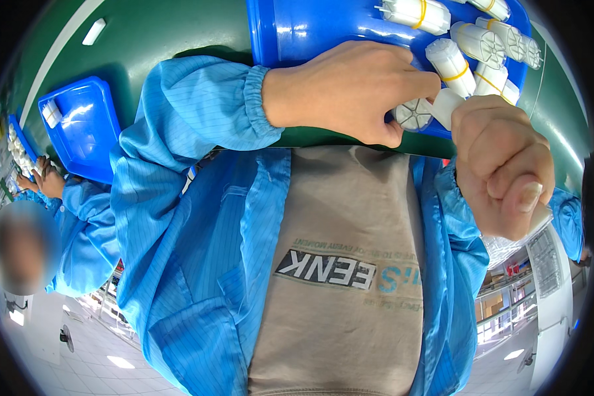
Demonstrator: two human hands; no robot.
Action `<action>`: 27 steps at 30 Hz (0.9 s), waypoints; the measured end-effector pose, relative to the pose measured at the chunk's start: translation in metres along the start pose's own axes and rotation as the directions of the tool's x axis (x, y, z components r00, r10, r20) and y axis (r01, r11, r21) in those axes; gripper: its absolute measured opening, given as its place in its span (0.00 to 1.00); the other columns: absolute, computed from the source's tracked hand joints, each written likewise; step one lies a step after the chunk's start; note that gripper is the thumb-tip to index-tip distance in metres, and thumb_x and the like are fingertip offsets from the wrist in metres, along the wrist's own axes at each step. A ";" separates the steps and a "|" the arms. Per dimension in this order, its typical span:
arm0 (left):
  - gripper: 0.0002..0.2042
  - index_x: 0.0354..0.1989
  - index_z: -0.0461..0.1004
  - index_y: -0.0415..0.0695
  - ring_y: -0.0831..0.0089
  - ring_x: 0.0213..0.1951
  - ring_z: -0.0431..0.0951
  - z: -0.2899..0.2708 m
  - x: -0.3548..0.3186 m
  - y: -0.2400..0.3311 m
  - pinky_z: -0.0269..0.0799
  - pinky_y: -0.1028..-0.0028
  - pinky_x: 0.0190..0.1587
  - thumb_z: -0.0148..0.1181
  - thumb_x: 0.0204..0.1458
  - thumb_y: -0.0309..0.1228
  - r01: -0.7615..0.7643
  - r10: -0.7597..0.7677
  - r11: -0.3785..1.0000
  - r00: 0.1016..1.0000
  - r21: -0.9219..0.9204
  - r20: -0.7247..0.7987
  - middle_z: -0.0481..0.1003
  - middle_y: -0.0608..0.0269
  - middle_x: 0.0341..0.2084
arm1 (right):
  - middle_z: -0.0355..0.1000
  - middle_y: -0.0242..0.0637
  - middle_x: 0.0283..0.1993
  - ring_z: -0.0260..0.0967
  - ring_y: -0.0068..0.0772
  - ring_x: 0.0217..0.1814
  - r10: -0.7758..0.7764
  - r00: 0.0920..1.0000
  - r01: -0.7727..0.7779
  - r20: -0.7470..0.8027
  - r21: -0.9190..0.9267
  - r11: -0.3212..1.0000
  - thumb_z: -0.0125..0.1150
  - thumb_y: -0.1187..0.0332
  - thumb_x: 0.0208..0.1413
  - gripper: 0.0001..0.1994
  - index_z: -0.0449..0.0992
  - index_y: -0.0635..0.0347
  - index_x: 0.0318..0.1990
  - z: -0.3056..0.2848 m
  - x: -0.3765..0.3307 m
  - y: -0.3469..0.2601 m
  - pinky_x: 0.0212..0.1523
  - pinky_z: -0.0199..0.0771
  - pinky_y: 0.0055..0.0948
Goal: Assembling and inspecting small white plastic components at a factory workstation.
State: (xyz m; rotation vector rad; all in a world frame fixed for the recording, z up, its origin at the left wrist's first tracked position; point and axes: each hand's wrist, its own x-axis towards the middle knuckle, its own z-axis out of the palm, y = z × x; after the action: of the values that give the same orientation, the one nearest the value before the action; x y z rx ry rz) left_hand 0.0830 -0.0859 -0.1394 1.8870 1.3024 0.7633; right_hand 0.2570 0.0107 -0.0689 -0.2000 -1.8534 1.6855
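My left hand reaches across the near edge of a blue tray, its fingers curled round a bundle of white plastic pieces seen end-on. Opposite it, my right hand is closed, thumb bent toward me. A flat white plastic piece sticks out between the two hands, one end in my right fingers and the other close to the bundle. My fingers hide where piece and bundle meet. Just beyond, in the tray, lies a white bundle with a yellow band.
Several more banded white bundles fill the tray's right side. On the green table lie a single white piece and a smaller blue tray holding a white bundle. At far left, a co-worker's hands handle white pieces.
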 end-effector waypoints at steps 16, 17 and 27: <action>0.21 0.46 0.79 0.45 0.54 0.37 0.82 0.007 0.006 -0.005 0.78 0.58 0.39 0.72 0.42 0.38 -0.062 0.051 0.992 0.994 -0.113 -0.101 0.80 0.55 0.35 | 0.61 0.29 0.19 0.53 0.25 0.13 0.012 1.000 -0.016 0.029 0.147 0.989 0.49 0.59 0.68 0.16 0.61 0.52 0.28 -0.020 -0.002 0.000 0.16 0.50 0.34; 0.21 0.46 0.79 0.45 0.54 0.37 0.82 0.005 0.006 -0.005 0.78 0.58 0.39 0.72 0.42 0.38 -0.060 0.049 0.992 0.994 -0.110 -0.102 0.80 0.55 0.35 | 0.61 0.29 0.19 0.52 0.24 0.13 -0.031 0.994 -0.001 0.103 0.291 0.957 0.49 0.59 0.68 0.15 0.61 0.51 0.27 -0.024 0.002 -0.002 0.16 0.50 0.34; 0.22 0.44 0.80 0.43 0.54 0.38 0.75 0.009 0.005 -0.005 0.74 0.58 0.40 0.72 0.37 0.36 -0.104 0.098 0.990 0.993 -0.098 -0.061 0.74 0.54 0.30 | 0.61 0.30 0.19 0.54 0.27 0.13 0.016 0.979 -0.009 0.203 -0.034 0.999 0.47 0.58 0.72 0.16 0.61 0.53 0.29 -0.014 0.008 -0.005 0.18 0.54 0.33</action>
State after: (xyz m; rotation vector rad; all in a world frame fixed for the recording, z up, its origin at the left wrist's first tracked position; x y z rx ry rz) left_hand 0.0893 -0.0815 -0.1479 1.8735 1.1865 0.9234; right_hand 0.2594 0.0257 -0.0611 -0.0545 -2.0334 1.7396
